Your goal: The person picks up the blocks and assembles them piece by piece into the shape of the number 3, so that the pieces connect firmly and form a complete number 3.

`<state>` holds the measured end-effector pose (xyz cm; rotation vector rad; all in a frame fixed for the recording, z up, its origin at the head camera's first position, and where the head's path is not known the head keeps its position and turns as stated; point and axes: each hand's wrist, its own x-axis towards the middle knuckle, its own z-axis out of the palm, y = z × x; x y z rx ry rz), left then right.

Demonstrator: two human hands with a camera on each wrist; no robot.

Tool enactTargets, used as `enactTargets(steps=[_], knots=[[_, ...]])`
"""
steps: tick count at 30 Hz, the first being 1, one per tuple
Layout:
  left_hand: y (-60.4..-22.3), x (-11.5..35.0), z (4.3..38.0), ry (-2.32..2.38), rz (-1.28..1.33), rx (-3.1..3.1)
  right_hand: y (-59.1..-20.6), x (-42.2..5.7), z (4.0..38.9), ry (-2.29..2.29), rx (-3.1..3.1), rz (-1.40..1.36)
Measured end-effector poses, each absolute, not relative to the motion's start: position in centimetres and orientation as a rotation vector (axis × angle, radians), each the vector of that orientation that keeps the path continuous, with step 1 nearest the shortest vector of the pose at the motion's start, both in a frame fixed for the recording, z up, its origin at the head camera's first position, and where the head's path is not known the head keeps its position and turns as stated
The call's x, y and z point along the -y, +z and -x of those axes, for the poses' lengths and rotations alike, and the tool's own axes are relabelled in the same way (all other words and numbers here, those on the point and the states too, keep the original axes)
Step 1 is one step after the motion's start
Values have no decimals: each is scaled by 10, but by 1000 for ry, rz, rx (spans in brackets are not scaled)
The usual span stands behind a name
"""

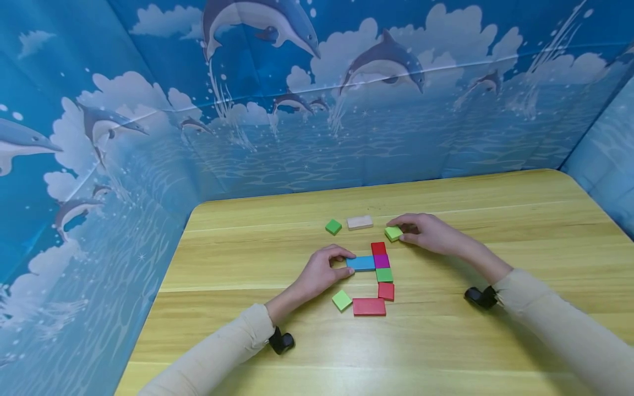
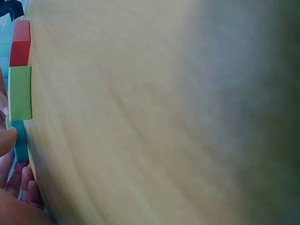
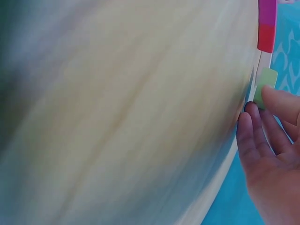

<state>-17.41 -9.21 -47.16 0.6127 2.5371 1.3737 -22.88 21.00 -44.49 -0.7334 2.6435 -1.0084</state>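
Observation:
My left hand (image 1: 319, 272) pinches the left end of a flat blue block (image 1: 364, 263) between thumb and fingers. The block's right end meets a magenta block (image 1: 381, 261) in a column: a red square (image 1: 378, 248) above it, a green square (image 1: 383, 275) and another red square (image 1: 386, 291) below. Beyond the column's top, my right hand (image 1: 431, 234) pinches a light green block (image 1: 393, 233) by its right side. In the right wrist view, that light green block (image 3: 266, 86) sits between thumb and fingertips. Whether it touches the table is unclear.
A long red block (image 1: 369, 307) lies below the column, with a turned light green square (image 1: 342, 301) at its left. Farther back are a darker green block (image 1: 333, 226) and a pale wooden block (image 1: 359, 222). A dolphin-printed curtain (image 1: 307, 148) borders the wooden table (image 1: 238, 258).

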Motion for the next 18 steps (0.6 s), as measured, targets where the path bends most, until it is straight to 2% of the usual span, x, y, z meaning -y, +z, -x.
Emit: enactTargets(steps=[18], knots=[[-473, 91, 176, 1365, -590, -2543, -449, -194, 243, -1060, -2577, 760]])
